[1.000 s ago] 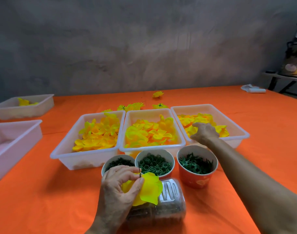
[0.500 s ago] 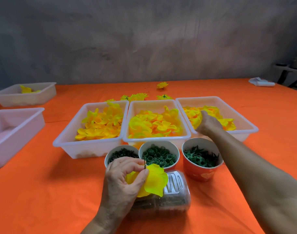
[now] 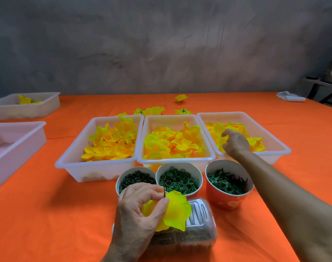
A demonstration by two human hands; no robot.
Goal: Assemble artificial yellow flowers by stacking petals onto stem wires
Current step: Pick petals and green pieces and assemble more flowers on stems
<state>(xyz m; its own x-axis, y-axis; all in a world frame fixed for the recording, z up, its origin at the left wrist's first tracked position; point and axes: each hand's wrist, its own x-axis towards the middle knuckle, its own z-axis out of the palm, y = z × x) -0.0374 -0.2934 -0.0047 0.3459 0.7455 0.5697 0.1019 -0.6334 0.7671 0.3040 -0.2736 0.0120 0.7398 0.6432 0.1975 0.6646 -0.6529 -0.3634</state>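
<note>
My left hand pinches a thin dark stem wire with a bright yellow petal threaded on it, held low in front over a clear plastic box. My right hand reaches into the right white tray and its curled fingers rest among the yellow petals there; whether it holds one is hidden. The middle tray and the left tray also hold yellow petals.
Three cups stand before the trays: dark green stems, green rings and green leaf pieces in a red cup. Two more white trays sit at the left. Finished flowers lie behind on the orange tablecloth.
My right hand has moved deeper into the right tray among the petals. My left hand still holds the wire and petal in the same spot.
</note>
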